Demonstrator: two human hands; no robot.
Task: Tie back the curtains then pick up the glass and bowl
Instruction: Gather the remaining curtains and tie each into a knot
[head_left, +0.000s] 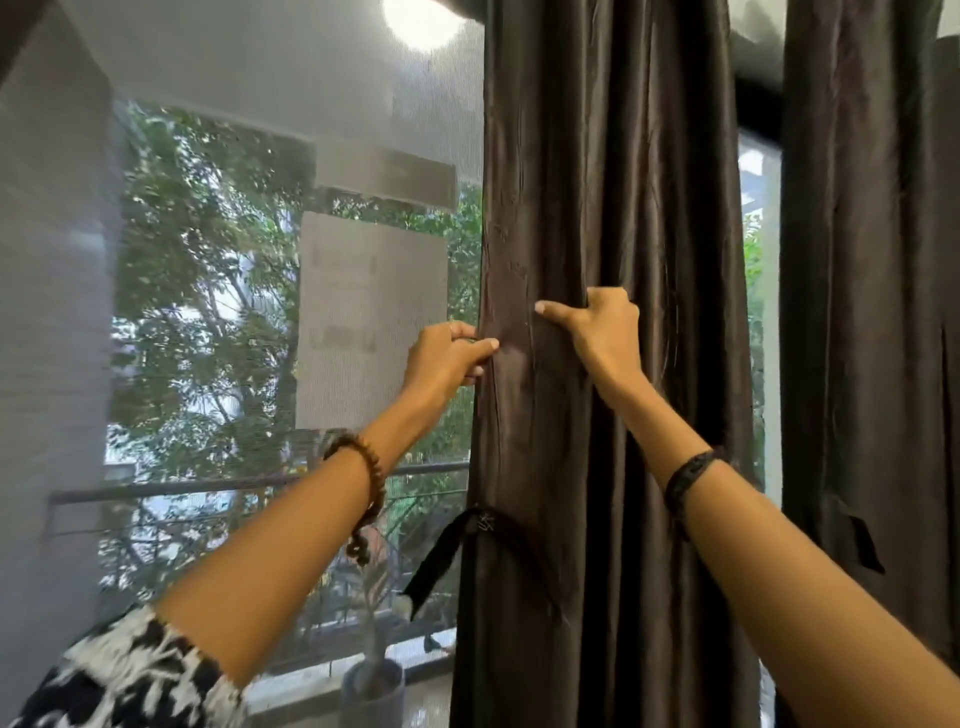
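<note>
A dark brown curtain (613, 182) hangs gathered in the middle of the head view, in front of a window. My left hand (447, 358) pinches the curtain's left edge at mid height. My right hand (597, 327) grips a fold of the same curtain a little higher and to the right, its thumb stretched out to the left across the fabric. A black tie-back strap (441, 561) dangles loose from the curtain's left edge below my hands. A second dark curtain (867, 312) hangs at the right. No glass or bowl is in view.
A mesh-screened window (260, 312) fills the left half, with trees and a balcony railing (234, 486) beyond it. A grey pot with a thin plant (371, 691) stands low beside the curtain's foot. A grey wall (47, 312) lies at the far left.
</note>
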